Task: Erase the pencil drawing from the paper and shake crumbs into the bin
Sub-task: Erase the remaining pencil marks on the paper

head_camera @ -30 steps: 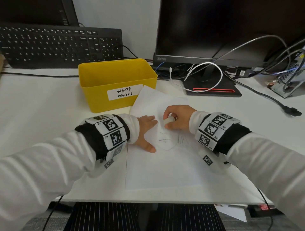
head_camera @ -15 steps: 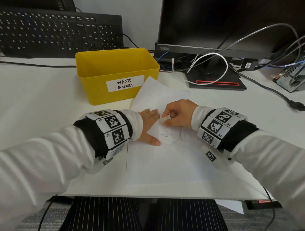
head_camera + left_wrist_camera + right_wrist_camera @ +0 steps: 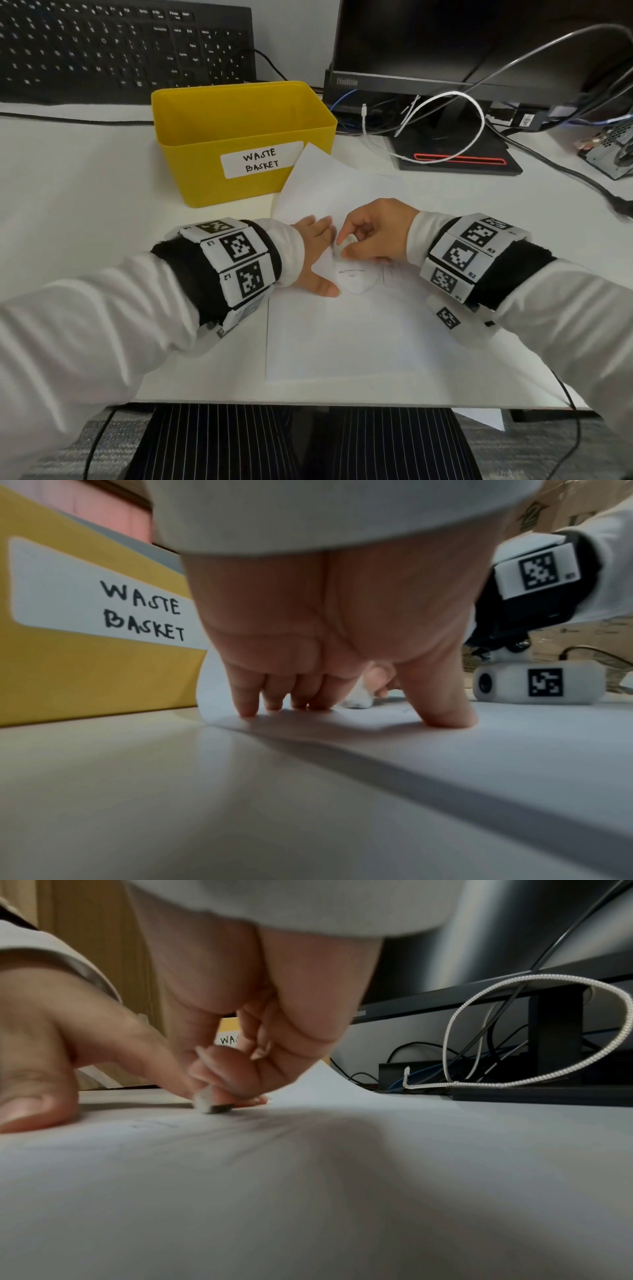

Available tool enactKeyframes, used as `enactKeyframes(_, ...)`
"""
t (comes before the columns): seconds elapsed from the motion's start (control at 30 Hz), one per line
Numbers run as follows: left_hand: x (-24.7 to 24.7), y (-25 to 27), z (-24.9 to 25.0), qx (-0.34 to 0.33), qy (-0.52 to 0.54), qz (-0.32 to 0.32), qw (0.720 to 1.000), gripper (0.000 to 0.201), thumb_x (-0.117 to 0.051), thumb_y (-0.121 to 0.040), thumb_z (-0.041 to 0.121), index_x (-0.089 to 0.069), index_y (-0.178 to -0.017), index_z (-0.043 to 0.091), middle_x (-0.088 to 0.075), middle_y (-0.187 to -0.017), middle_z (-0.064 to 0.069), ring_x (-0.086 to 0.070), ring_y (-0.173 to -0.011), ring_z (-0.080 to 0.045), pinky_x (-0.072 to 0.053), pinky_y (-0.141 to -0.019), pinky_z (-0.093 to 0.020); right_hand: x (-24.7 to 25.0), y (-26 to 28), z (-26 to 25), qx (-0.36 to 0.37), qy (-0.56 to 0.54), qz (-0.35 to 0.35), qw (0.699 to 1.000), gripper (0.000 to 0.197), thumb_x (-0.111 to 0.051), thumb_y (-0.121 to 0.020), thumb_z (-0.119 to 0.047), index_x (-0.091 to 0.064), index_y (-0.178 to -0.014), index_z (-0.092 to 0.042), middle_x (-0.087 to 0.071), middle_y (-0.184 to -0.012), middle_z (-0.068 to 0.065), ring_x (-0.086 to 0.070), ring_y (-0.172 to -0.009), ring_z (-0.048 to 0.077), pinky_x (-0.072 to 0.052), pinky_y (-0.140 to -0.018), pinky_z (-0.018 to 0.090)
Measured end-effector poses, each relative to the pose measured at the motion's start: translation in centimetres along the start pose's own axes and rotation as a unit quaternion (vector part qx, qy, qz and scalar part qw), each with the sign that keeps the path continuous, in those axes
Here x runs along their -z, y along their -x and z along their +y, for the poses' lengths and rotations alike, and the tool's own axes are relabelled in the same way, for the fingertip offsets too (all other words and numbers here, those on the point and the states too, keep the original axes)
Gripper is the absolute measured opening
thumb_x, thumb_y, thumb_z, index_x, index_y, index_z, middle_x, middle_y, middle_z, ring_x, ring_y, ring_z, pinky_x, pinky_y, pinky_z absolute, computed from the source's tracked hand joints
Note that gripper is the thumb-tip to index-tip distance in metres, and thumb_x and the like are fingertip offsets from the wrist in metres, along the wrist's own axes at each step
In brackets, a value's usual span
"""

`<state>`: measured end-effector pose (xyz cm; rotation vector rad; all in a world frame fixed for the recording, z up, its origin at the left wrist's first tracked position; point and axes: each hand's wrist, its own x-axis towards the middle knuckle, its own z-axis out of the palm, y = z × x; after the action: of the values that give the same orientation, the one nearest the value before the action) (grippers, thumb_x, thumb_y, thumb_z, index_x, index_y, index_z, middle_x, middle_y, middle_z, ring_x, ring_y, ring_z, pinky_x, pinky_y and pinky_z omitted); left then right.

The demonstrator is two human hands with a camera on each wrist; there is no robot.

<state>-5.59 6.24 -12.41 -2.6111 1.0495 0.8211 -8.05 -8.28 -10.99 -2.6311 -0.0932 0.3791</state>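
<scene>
A white sheet of paper [image 3: 342,335] lies on the desk with a faint pencil face drawing [image 3: 356,279] near its middle. My right hand [image 3: 373,236] pinches a small white eraser [image 3: 342,245], its grey-smudged tip [image 3: 215,1106] touching the paper at the top of the drawing. My left hand [image 3: 317,255] lies flat on the sheet's left part, its fingers [image 3: 246,696] and thumb spread and pressing down. The yellow bin [image 3: 239,140], labelled "WASTE BASKET", stands behind the paper to the left; the sheet's far corner curls up against it.
A black keyboard [image 3: 120,48] leans at the back left. A monitor [image 3: 479,51] on a black stand [image 3: 459,157] with loose cables [image 3: 442,130] fills the back right. The desk's front edge [image 3: 308,402] runs just below the paper.
The right hand has shifted the eraser slightly left and up along the top of the drawing. The left hand stays pressed on the paper. The head view has tilted down a little.
</scene>
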Motion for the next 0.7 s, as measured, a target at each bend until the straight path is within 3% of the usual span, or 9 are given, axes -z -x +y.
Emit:
enactKeyframes(0.13,0.01,-0.03,0.08,0.001,0.0,0.0,1.0,0.101,-0.046,-0.086,0.06,0.015,-0.149,0.01,0.017,-0.158,-0.005,0.012,-0.147,-0.026,-0.003,-0.121,-0.039,0.15,-0.1,0.01,0.0,0.051,0.031,0.998,0.019,-0.067,-0.081,-0.023,-0.067,-0.098,-0.016,-0.049,-0.064,-0.01,-0.045,-0.059,0.006,-0.035,-0.056,0.008)
enactKeyframes(0.27,0.11,0.07,0.06,0.001,0.002,0.001,1.0,0.101,-0.047,-0.085,0.06,0.012,-0.15,0.011,0.016,-0.158,-0.007,0.012,-0.147,-0.027,-0.002,-0.121,-0.037,-0.07,0.2,-0.01,0.002,-0.009,-0.026,1.0,0.015,-0.068,-0.076,-0.013,-0.07,-0.09,-0.02,-0.05,-0.063,-0.005,-0.046,-0.058,0.007,-0.038,-0.06,0.013)
enactKeyframes(0.43,0.07,0.04,0.15,0.002,0.002,0.002,1.0,0.1,-0.046,-0.086,0.059,0.013,-0.149,0.011,0.016,-0.158,-0.006,0.012,-0.147,-0.026,-0.002,-0.12,-0.037,0.08,0.03,0.21,0.005,0.009,0.01,1.0,0.009,-0.067,-0.08,-0.019,-0.064,-0.089,-0.022,-0.048,-0.062,-0.009,-0.044,-0.055,0.005,-0.037,-0.052,0.008)
enactKeyframes(0.53,0.01,-0.09,0.02,0.004,0.005,0.003,1.0,0.101,-0.048,-0.085,0.06,0.012,-0.15,0.012,0.016,-0.158,-0.006,0.011,-0.147,-0.026,-0.002,-0.12,-0.037,-0.02,0.04,0.14,0.007,0.001,-0.024,1.0,0.013,-0.066,-0.078,-0.013,-0.062,-0.08,-0.025,-0.048,-0.061,-0.005,-0.043,-0.055,0.006,-0.036,-0.055,0.011)
enactKeyframes(0.6,0.03,-0.09,0.0,0.004,0.007,0.003,1.0,0.101,-0.048,-0.084,0.06,0.012,-0.151,0.013,0.016,-0.158,-0.006,0.011,-0.147,-0.027,-0.002,-0.12,-0.037,-0.11,0.07,0.09,0.003,-0.014,-0.053,0.999,0.02,-0.065,-0.075,-0.01,-0.064,-0.072,-0.029,-0.049,-0.059,-0.004,-0.045,-0.05,0.004,-0.038,-0.054,0.012)
enactKeyframes(0.7,0.09,-0.04,0.11,0.001,0.004,0.004,1.0,0.1,-0.048,-0.085,0.059,0.011,-0.151,0.013,0.015,-0.158,-0.007,0.011,-0.147,-0.027,-0.002,-0.119,-0.036,-0.02,0.01,0.27,-0.003,-0.022,-0.032,0.999,0.016,-0.065,-0.078,-0.013,-0.064,-0.078,-0.029,-0.05,-0.055,-0.006,-0.047,-0.037,-0.001,-0.037,-0.044,0.006)
